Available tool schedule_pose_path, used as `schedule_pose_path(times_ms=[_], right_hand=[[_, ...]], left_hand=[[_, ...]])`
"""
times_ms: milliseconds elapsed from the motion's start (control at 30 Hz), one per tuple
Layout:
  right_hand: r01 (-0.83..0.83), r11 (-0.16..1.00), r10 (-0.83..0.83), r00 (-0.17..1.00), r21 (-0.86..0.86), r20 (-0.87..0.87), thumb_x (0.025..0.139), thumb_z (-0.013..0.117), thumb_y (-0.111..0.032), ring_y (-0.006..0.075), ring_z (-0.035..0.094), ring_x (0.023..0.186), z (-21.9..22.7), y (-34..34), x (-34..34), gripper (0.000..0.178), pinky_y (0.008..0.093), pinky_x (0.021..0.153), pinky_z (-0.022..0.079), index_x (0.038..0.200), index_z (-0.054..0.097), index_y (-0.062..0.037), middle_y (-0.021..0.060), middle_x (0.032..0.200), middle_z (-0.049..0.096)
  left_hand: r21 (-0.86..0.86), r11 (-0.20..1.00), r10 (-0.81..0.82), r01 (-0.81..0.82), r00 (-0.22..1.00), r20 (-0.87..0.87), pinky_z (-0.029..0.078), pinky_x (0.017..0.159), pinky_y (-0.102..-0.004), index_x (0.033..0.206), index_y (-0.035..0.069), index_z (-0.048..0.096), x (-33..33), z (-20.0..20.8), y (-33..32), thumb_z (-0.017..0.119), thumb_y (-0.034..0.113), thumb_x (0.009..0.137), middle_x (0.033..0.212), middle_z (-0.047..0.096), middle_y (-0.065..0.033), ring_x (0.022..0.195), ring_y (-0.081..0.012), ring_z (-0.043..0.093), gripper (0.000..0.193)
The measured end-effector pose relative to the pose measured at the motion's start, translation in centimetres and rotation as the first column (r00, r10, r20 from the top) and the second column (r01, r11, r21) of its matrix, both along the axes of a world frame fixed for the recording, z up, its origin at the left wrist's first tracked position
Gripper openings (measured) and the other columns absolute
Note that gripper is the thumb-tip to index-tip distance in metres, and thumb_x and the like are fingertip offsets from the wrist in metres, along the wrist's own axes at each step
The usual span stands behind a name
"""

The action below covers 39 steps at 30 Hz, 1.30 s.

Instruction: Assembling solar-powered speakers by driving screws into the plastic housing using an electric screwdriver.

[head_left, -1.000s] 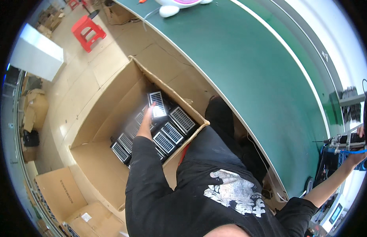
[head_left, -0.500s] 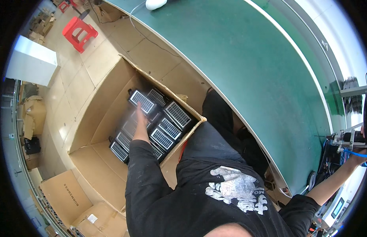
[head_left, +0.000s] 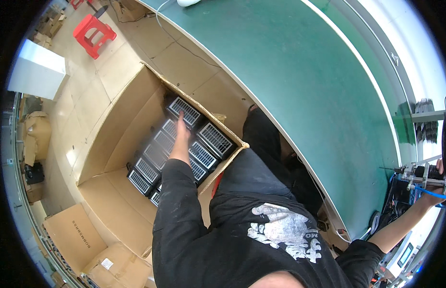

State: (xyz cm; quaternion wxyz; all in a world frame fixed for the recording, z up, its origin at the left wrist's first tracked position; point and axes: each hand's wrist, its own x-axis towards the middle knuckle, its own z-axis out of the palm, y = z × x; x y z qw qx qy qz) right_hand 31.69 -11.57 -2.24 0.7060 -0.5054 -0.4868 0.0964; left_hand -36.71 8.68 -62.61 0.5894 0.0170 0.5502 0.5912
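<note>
My left hand (head_left: 183,128) reaches into an open cardboard box (head_left: 118,120). It is closed on the near edge of a black solar panel unit (head_left: 184,107) with a white grid face, its fingertips lying along the panel. Several similar panel units (head_left: 215,138) lie in rows beneath and beside it. The ones left of the hand look blurred. At the far right, my right hand (head_left: 430,196) is at a metal fixture (head_left: 427,178) with a blue tube (head_left: 434,193) across it. The right fingers are mostly hidden by the fixture.
A green-topped table (head_left: 299,86) curves along the right of the box, with a white cable (head_left: 172,36) at its far edge. A red stool (head_left: 93,36) stands on the tiled floor. Closed cartons (head_left: 74,235) sit at lower left, and a white block-shaped column (head_left: 38,69) at upper left.
My left hand has moved right and slightly farther into the box, with the panel unit shifting the same way toward the right wall. The right hand stays at the fixture.
</note>
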Motion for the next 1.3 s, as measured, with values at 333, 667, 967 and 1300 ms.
schedule_pose_path(times_ms=[333, 667, 967, 1300], right_hand=[[0.036, 0.999, -0.036, 0.998, -0.020, 0.044, 0.098, 0.047, -0.040, 0.0194, 0.046, 0.079, -1.7, -0.2, 3.2, 0.043, 0.0332, 0.079, 0.041, 0.112, 0.055, 0.0006, 0.0075, 0.087, 0.046], [-0.291, 0.951, 0.295, 0.955, 0.105, -0.018, 0.101, 0.053, -0.051, 0.0142, 0.048, 0.069, -2.1, 2.8, -5.3, 0.050, 0.0280, 0.066, 0.041, 0.112, 0.056, -0.0027, 0.0037, 0.080, 0.048], [-0.021, 0.983, 0.002, 0.995, 0.184, 0.105, 0.099, 0.061, -0.051, 0.0091, 0.058, 0.056, -1.4, 3.8, -7.5, 0.050, 0.0228, 0.051, 0.047, 0.093, 0.062, -0.0021, 0.0023, 0.069, 0.062], [-0.240, 0.951, 0.225, 0.969, 0.195, 0.099, 0.096, 0.064, -0.055, 0.0074, 0.055, 0.053, -0.3, 3.2, -8.9, 0.055, 0.0243, 0.047, 0.049, 0.086, 0.059, -0.0010, -0.0015, 0.063, 0.053]], left_hand=[[-0.254, 0.962, -0.189, 0.103, 0.921, -0.341, 0.045, 0.107, -0.0423, 0.156, -0.001, 0.024, -0.9, -5.8, 1.3, 0.061, 0.056, 0.097, 0.149, 0.048, -0.0187, 0.128, -0.0316, 0.055, 0.090], [-0.107, 0.944, -0.326, 0.311, 0.834, -0.445, 0.043, 0.108, -0.0483, 0.138, -0.007, 0.051, -7.8, 6.0, 0.6, 0.067, 0.027, 0.095, 0.146, 0.049, -0.0244, 0.125, -0.0297, 0.054, 0.057], [0.427, 0.552, 0.307, 0.716, 0.302, -0.903, 0.048, 0.103, -0.0409, 0.132, -0.002, 0.051, 8.4, 38.7, -2.2, 0.062, 0.004, 0.098, 0.131, 0.058, -0.0152, 0.118, -0.0276, 0.058, 0.036], [-0.177, -0.507, 0.408, 0.844, 0.053, -0.911, 0.055, 0.078, -0.0390, 0.116, 0.006, 0.064, 42.2, 44.5, -14.3, 0.076, 0.022, 0.085, 0.105, 0.064, -0.0099, 0.093, -0.0288, 0.065, 0.037]])
